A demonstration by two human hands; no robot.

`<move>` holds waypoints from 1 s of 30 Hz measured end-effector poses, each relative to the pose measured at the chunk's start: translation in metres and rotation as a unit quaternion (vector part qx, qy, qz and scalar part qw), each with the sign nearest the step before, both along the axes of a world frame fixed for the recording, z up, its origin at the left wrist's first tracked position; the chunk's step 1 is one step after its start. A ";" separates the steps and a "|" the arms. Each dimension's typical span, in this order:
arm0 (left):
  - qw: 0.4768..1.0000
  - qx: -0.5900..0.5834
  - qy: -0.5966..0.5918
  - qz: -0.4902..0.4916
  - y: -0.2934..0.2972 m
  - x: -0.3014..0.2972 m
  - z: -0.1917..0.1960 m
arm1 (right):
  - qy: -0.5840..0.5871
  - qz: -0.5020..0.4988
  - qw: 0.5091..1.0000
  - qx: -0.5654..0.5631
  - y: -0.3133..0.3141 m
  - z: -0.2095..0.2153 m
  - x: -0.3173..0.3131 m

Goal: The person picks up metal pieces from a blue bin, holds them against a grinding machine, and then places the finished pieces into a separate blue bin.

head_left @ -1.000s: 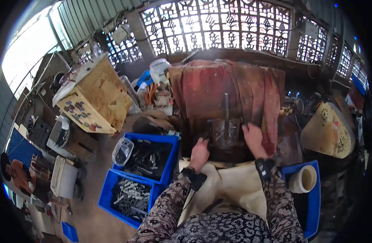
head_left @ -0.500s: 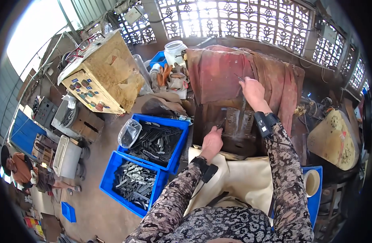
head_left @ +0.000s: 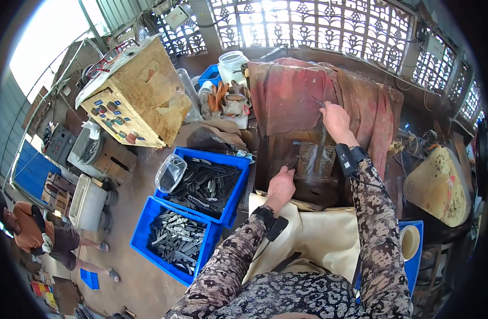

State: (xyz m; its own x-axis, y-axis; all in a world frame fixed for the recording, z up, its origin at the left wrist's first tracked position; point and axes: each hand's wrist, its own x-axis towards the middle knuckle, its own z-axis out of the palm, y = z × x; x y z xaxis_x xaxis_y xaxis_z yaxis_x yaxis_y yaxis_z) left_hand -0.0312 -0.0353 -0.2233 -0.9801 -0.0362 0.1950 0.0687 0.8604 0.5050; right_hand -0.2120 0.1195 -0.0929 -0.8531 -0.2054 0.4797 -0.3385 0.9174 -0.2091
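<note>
My left hand [head_left: 281, 186] is closed on a small dark metal piece [head_left: 294, 162], low in front of the open machine housing [head_left: 263, 154]. Higher and to the right, my right hand [head_left: 337, 122] pinches another thin dark metal piece [head_left: 317, 101] before the red cloth [head_left: 291, 95] draped over the machine. Between the hands stands a worn, wet-looking block [head_left: 308, 157] inside the housing. A blue crate [head_left: 230, 199] of dark flat metal pieces lies left of my left hand. Nearer me, a second blue crate [head_left: 143, 234] holds greyer, shinier pieces.
A clear plastic container [head_left: 170, 173] rests on the far crate's edge. A yellowed control box [head_left: 143, 90] stands at left, gloves [head_left: 222, 98] beside it. A yellowish board [head_left: 438, 186] and a beige cup [head_left: 409, 242] are at right. Another person [head_left: 36, 228] walks at far left.
The person at far left has stepped closer, into fuller view. My hands keep nearly the same places, with the whole view shifted slightly.
</note>
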 end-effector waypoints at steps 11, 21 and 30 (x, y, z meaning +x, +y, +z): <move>1.000 0.008 0.018 0.003 -0.001 0.003 0.000 | -0.011 -0.010 1.000 -0.006 -0.003 -0.006 -0.006; 1.000 -0.007 -0.003 -0.026 -0.004 0.002 -0.002 | -0.033 -0.013 0.999 -0.004 -0.008 0.000 -0.002; 0.998 -0.032 -0.032 -0.042 -0.002 -0.003 -0.009 | -0.021 -0.008 1.000 0.001 -0.002 -0.011 -0.013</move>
State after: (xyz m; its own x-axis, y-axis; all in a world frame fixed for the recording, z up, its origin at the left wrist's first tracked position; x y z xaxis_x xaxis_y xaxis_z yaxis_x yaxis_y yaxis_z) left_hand -0.0342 -0.0370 -0.2323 -0.9896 0.0578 0.1320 0.1123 0.8833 0.4552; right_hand -0.2251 0.1176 -0.1038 -0.8757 -0.1921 0.4430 -0.3144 0.9231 -0.2213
